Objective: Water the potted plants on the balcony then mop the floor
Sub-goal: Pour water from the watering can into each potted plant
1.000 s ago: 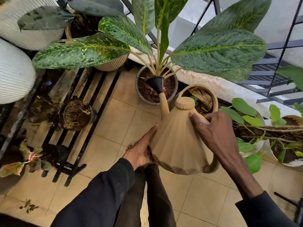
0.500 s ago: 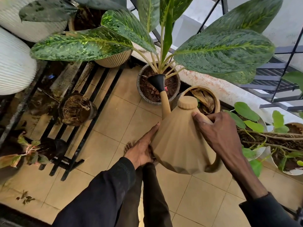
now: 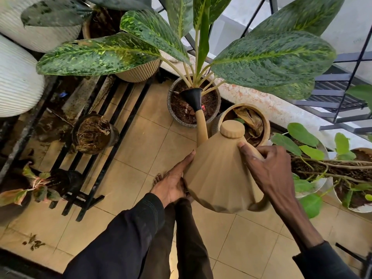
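Watering can (image 3: 218,176), tan, faceted, round cap on top: held at centre frame, tilted up-frame. My right hand (image 3: 267,174) sits on its upper right side, fingers clamped round the handle, thumb pressed flat on the body. My left hand (image 3: 174,183) supports the lower left side, palm against the wall of the can, fingers together and extended, not wrapped round anything.

Spout, long axis: runs from the can's upper left straight up-frame, ending in the black rose (image 3: 192,96). The rose hangs over the soil of the grey speckled pot (image 3: 173,113), just below the pale stems of the large mottled-leaf plant (image 3: 267,59). A few droplets seem to show beneath the rose; I judge the pour is under way, though the stream is too fine to be sure.

Relation governing the next move: the pot lies directly up-frame of both hands, in line with the spout, so more tilt rather than any sideways shift would feed it. Right hand is nearer the handle and steers; left only steadies.

Remaining stock, apparently unwatered as far as I can judge: tan pot (image 3: 265,121) with dry leaves, just right of the spout; trailing plants (image 3: 302,135) at right edge. Tiled floor (image 3: 128,168) not yet mopped.
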